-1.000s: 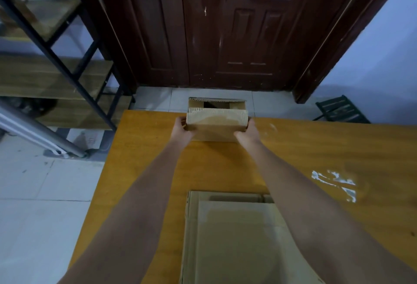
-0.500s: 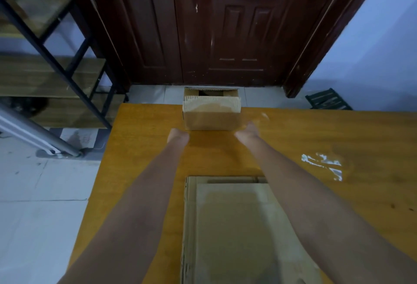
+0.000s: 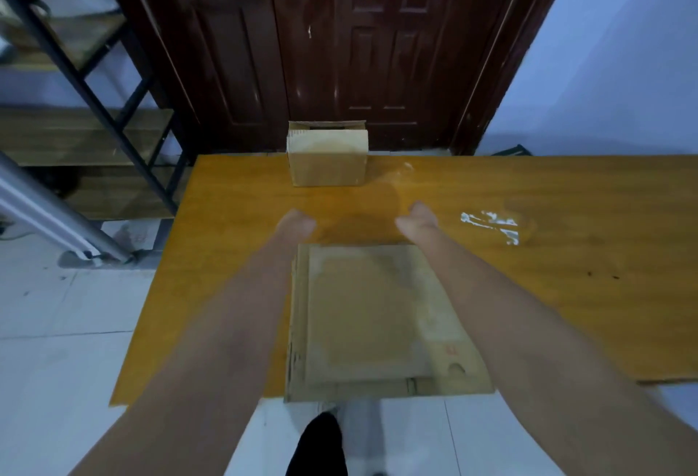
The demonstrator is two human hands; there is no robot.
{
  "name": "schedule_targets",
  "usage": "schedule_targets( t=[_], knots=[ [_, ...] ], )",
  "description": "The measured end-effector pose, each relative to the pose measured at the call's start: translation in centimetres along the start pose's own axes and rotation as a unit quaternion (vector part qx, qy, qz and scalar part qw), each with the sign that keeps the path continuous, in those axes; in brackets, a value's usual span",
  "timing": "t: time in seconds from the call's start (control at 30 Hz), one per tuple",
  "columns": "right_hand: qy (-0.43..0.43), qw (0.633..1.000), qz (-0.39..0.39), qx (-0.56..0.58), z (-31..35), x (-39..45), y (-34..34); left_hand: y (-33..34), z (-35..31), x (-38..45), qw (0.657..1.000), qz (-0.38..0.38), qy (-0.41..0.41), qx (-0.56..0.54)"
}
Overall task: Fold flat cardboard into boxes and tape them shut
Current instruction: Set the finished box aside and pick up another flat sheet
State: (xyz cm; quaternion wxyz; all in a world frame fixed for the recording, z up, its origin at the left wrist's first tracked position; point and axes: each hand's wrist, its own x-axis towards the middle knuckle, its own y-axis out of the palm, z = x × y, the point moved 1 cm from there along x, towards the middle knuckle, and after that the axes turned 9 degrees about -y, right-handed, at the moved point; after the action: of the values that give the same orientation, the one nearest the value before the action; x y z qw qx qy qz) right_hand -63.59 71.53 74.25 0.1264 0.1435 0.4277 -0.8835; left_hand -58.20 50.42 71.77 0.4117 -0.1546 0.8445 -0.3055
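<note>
Head view: one camera, looking down
Box [image 3: 327, 158]: folded, at the far edge of the table [image 3: 566, 286]
Flat stack [image 3: 377, 320]: near edge, between the arms
Left hand [image 3: 295, 225]: blurry, holds nothing; can't tell if curled
Right hand [image 3: 417, 221]: same
Feel: light, stiff, bends at creases. Grab the top sheet by its side edges.

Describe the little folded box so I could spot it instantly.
Start at the orange wooden table and follow it to the far edge, in front of the dark red door. There stands the small brown cardboard box, the only upright one; the other cardboard lies flat in a stack.
</note>
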Motion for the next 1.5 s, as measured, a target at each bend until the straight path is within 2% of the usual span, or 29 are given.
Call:
schedule_targets(
  t=[0.17, 0.37, 0.5, 0.63, 0.93, 1.13, 1.3, 1.5],
  knots=[
    [-0.019, 1.0, -0.002, -0.009, -5.0, -5.3, -0.6, 3.8, 3.7, -4.8, 0.999, -0.023, -0.004, 0.045],
    [-0.01, 0.998, 0.034, -0.05, -10.3, -10.3, -0.4, 7.3, 7.9, -8.9, 0.994, -0.005, -0.029, 0.103],
    [-0.018, 0.997, 0.054, -0.055, -11.9, -11.9, 0.0, 8.3, 9.7, -10.2, 0.994, 0.0, -0.033, 0.104],
    [-0.004, 0.997, 0.067, -0.034, -14.6, -9.5, 1.5, 8.8, 10.1, -10.0, 0.996, 0.002, -0.043, 0.083],
    [0.04, 0.994, 0.062, -0.075, -12.9, -10.7, 1.3, 9.4, 10.1, -9.0, 0.998, -0.007, -0.032, 0.057],
    [0.043, 0.994, 0.064, -0.082, -13.2, -9.9, 2.5, 10.1, 9.8, -8.7, 0.994, -0.017, -0.043, 0.102],
    [0.036, 0.989, 0.051, -0.134, -13.0, -10.4, 3.2, 10.2, 9.3, -9.2, 0.99, -0.029, -0.029, 0.133],
    [0.083, 0.989, 0.056, -0.11, -13.8, -10.2, 3.2, 9.9, 9.0, -9.8, 0.987, -0.03, -0.03, 0.157]
  ],
)
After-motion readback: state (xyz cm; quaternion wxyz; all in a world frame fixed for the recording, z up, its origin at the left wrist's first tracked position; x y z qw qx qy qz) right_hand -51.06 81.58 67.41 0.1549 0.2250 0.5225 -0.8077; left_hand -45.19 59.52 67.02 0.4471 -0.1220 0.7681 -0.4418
